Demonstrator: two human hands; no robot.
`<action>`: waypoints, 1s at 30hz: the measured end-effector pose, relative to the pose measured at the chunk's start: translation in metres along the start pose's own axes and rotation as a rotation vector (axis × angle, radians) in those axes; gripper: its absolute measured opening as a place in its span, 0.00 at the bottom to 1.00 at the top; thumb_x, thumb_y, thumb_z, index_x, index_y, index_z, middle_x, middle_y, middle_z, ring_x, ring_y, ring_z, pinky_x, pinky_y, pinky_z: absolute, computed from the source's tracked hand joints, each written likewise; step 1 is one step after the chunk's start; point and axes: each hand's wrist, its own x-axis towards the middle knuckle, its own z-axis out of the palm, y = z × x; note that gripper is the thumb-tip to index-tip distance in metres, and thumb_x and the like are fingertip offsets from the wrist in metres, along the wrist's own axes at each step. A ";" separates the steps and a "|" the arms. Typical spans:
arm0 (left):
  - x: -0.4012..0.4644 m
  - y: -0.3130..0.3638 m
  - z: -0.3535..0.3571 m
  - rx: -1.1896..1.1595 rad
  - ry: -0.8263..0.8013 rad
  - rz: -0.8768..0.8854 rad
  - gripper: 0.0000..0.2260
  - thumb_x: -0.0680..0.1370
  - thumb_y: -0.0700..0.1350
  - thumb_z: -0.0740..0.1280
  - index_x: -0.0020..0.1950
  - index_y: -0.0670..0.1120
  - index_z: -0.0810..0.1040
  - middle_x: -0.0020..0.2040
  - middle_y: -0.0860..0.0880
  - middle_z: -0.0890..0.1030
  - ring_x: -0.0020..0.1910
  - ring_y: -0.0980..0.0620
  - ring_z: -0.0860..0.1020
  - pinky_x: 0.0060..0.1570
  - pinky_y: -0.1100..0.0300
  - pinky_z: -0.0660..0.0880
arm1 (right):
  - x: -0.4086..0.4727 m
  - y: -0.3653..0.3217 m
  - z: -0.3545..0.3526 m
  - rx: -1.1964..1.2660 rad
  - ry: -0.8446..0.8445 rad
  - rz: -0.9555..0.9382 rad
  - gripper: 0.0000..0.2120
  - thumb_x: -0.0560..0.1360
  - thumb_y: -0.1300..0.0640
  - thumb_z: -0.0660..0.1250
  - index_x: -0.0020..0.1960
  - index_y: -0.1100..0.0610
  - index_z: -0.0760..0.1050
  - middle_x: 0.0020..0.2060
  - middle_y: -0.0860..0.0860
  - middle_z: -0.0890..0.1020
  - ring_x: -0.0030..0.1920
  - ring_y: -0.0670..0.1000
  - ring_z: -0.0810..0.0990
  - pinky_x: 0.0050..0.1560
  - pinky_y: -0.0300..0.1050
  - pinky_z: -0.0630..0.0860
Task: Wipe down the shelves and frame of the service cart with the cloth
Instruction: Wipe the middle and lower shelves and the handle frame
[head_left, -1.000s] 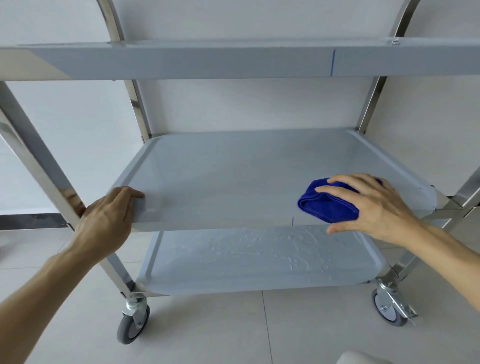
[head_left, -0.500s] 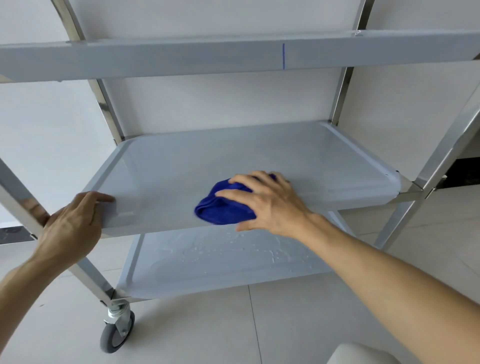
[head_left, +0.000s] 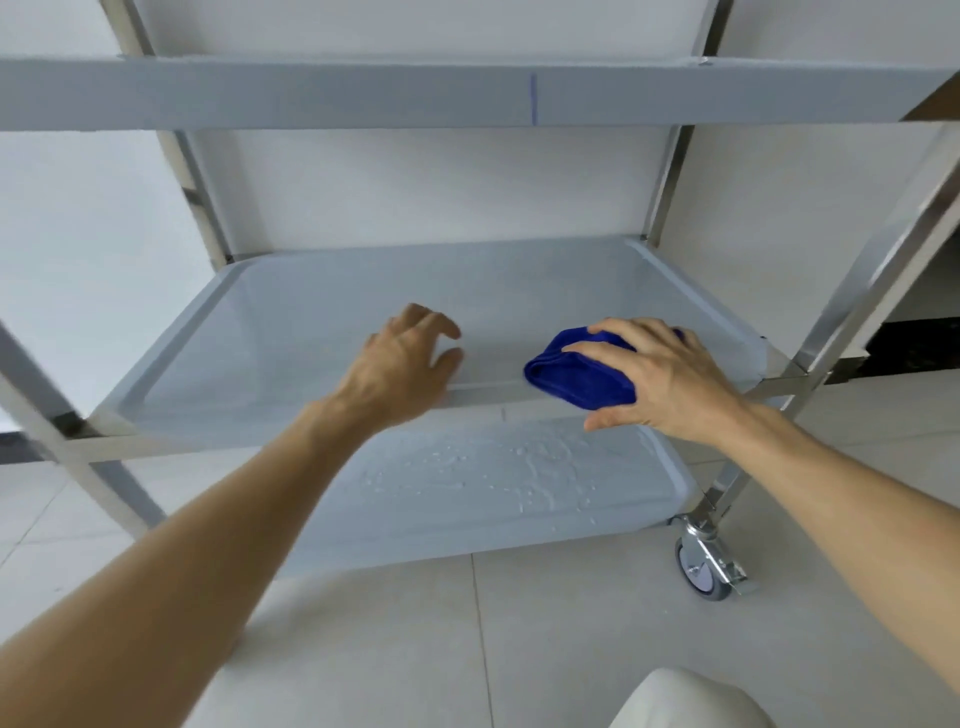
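Note:
The service cart has grey plastic shelves and a shiny steel frame (head_left: 883, 249). A folded blue cloth (head_left: 576, 376) lies on the front right part of the middle shelf (head_left: 311, 322). My right hand (head_left: 660, 382) covers the cloth, fingers spread over its top and thumb under its near side, at the shelf's front edge. My left hand (head_left: 402, 364) hovers over the middle of the same shelf with its fingers loosely bent, holding nothing. The bottom shelf (head_left: 493, 483) shows water droplets. The top shelf's edge (head_left: 311, 98) crosses the view above.
A white wall stands behind the cart. Pale floor tiles (head_left: 519, 649) lie below, with a caster wheel (head_left: 701, 569) at the cart's front right corner. A light trouser knee (head_left: 691, 701) shows at the bottom edge. A dark opening (head_left: 924, 343) is at far right.
My left hand has left the shelf's front left corner and moved to the shelf's middle. My right hand slid the cloth left, then back to the right along the front edge.

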 end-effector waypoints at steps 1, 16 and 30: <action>0.009 0.013 0.011 0.014 -0.034 0.035 0.16 0.83 0.52 0.62 0.69 0.50 0.74 0.71 0.47 0.71 0.67 0.44 0.73 0.68 0.50 0.67 | -0.001 0.002 -0.003 0.005 -0.022 0.002 0.41 0.65 0.24 0.64 0.75 0.36 0.61 0.74 0.43 0.65 0.72 0.53 0.63 0.65 0.60 0.65; 0.054 0.105 0.086 0.275 -0.273 0.093 0.22 0.81 0.66 0.45 0.74 0.65 0.57 0.75 0.54 0.61 0.74 0.44 0.62 0.68 0.42 0.61 | -0.109 0.047 -0.035 1.230 1.088 0.822 0.10 0.75 0.44 0.72 0.55 0.41 0.78 0.46 0.39 0.86 0.48 0.46 0.85 0.41 0.38 0.79; 0.040 0.115 0.093 0.556 -0.137 0.296 0.21 0.77 0.56 0.56 0.67 0.52 0.74 0.58 0.37 0.80 0.49 0.26 0.79 0.39 0.28 0.73 | -0.035 0.109 -0.140 0.731 0.931 0.596 0.25 0.78 0.44 0.67 0.73 0.45 0.66 0.59 0.47 0.78 0.58 0.47 0.78 0.60 0.50 0.77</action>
